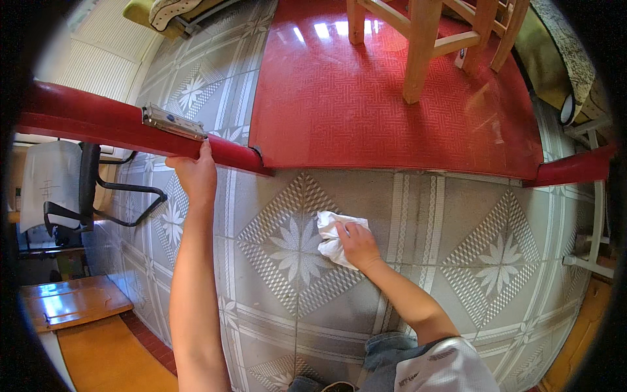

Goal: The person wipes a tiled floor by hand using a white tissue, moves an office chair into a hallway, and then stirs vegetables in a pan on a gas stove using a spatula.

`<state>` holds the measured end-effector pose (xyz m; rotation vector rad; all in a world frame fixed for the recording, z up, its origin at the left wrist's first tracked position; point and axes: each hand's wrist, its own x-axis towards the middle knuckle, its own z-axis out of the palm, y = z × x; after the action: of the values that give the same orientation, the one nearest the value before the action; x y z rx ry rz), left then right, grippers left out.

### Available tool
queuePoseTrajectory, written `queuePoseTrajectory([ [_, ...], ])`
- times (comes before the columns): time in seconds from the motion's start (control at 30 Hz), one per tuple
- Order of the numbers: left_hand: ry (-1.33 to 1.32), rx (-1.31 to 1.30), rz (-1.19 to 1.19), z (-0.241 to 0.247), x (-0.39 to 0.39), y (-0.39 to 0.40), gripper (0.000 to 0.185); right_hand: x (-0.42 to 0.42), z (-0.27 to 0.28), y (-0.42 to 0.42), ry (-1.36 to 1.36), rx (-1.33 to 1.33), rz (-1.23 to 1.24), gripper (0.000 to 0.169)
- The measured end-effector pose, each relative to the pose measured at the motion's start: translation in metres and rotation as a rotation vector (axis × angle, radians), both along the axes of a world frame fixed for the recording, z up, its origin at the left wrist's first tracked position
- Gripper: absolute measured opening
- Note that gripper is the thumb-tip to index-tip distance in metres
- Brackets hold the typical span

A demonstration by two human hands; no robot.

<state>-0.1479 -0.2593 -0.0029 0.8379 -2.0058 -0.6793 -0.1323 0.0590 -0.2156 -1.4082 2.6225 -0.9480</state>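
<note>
My left hand (198, 171) touches a long red door edge or frame part (88, 120), right under a metal latch fitting (175, 122). One finger points up at the fitting and another reaches left; whether the hand grips the red part is unclear. My right hand (357, 242) holds a crumpled white tissue or cloth (330, 228), its fingers pressed over the right part of it. This hand is above the grey patterned tile floor (343, 313), nearer to me than the red mat (333, 112); contact between tissue and floor cannot be told.
A wooden stool or table (421, 49) stands on the mat. Another red frame part (570, 164) is at the right. An office chair (59, 186) stands at the left, above an orange-brown wooden panel (73, 299). Covered seats (548, 63) edge the upper right.
</note>
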Motion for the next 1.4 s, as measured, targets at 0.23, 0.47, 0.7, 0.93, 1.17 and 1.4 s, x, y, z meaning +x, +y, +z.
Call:
queuePoseTrajectory([
  [0.23, -0.069, -0.102, 0.138, 0.002, 0.0, 0.011, 0.052, -0.002, 0.005, 0.0, -0.023, 0.043, 0.001, 0.034],
  [0.47, -0.093, 0.049, 0.193, 0.018, -0.007, 0.033, 0.049, 0.0, 0.009, -0.001, -0.046, 0.068, -0.013, 0.035],
  [0.7, -0.672, -0.083, -0.118, 0.01, 0.067, 0.031, 0.036, 0.003, 0.004, 0.0, -0.016, 0.042, -0.021, 0.035],
  [0.93, -1.165, -0.558, -0.553, 0.037, 0.212, 0.078, 0.009, 0.013, 0.01, -0.003, -0.022, 0.064, -0.055, 0.031],
  [1.17, -1.176, -0.41, -0.57, 0.037, 0.411, 0.151, 0.008, 0.023, 0.012, -0.011, 0.057, 0.235, -0.041, 0.029],
  [1.4, -0.973, -0.024, -0.374, 0.002, 0.531, 0.193, 0.013, 0.011, 0.08, -0.014, 0.089, 0.628, 0.173, 0.034],
])
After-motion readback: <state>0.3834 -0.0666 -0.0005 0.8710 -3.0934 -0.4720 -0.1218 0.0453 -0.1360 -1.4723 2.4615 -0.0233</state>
